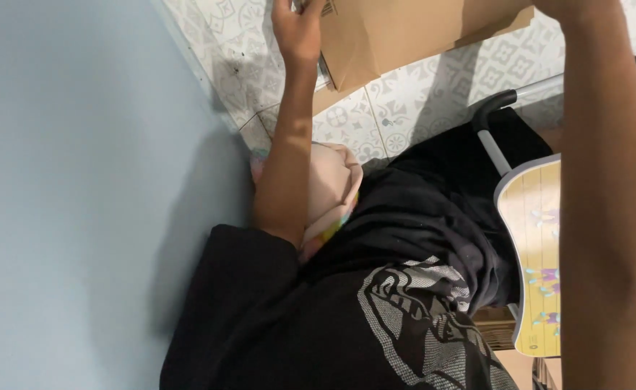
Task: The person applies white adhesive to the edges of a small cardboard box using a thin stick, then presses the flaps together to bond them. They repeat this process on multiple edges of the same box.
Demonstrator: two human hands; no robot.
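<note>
**Cardboard box held up by both arms beside the wall**

While both arms reach toward the top of the view, the cardboard box point(404, 32) sits between them at the upper edge, above the patterned floor tiles point(412, 101). The left hand point(297, 29) presses flat against the box's side, its fingers lying together along the cardboard and pointing up past the frame edge. The right hand point(560, 7) is almost wholly cut off at the top; only its heel meets the box's far corner, so whether its fingers are spread or curled cannot be told.

Below the left forearm lies a pink cushion-like thing point(332, 191), touching the arm. The person's black printed shirt point(375, 318) fills the lower middle. A small desk with a pale yellow top point(538, 267) and grey metal frame stands under the right forearm. A plain blue-grey wall point(72, 217) covers the left side.
</note>
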